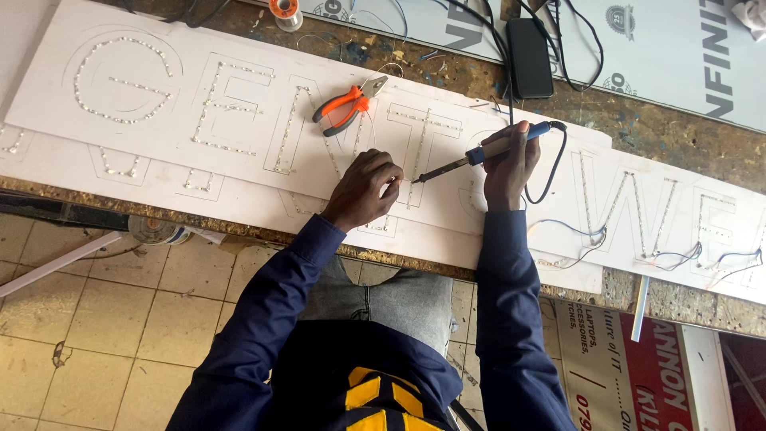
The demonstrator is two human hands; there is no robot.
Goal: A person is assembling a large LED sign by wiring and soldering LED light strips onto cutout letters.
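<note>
Head view, looking straight down: a soldering iron point(487, 152) with a blue handle is gripped in the right hand point(511, 164), the fingers wrapped closed around the handle and its metal tip angled out to the left of them, just above the white sign board point(239, 172). The left hand point(365, 187) is seen pressed down on that board right beside the tip, its fingers curled tight and pinched together; whether a thin wire is caught between them cannot be told. Rows of small LED lights point(120, 80) are set into the letter outlines on the board, some well beyond the left fingers, one row running directly between the two hands. Pliers with orange handles point(345, 108) are left lying on the board just above the left fingers, jaws pointing up and right. A black cord point(550, 172) is seen trailing from the iron's handle past the right fingers. A black phone-like slab point(530, 57) rests on the worn table point(638, 124) above the right hand. Loose blue and red wires point(590, 239) are spread over a second white board, off to the right of the right fingers. Both arms are covered by dark blue sleeves point(503, 319).
</note>
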